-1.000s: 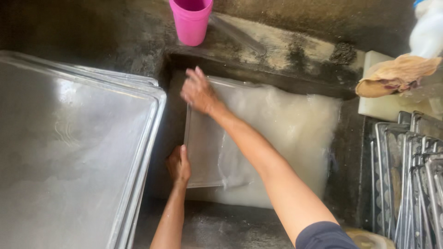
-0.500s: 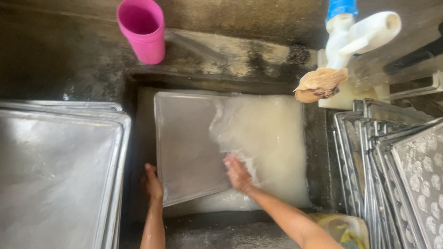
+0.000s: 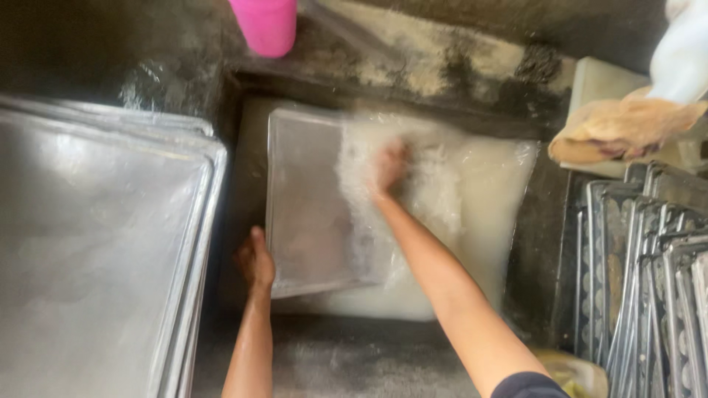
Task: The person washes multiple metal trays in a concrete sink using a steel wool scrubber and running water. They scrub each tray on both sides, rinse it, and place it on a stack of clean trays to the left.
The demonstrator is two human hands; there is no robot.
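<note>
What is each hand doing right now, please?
Left hand: grip closed on the metal tray edge.
Right hand: blurred in foamy water; grip cannot be told.

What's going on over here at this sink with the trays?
A person is washing a flat metal baking tray in a dark sink basin filled with cloudy, soapy water. The left hand steadies the tray by its near left edge, while the right hand rubs across its surface in foam; the motion is blurred. A stack of larger metal trays lies to the left, perforated trays stand on edge to the right, and a pink cup sits on the ledge behind.
</note>
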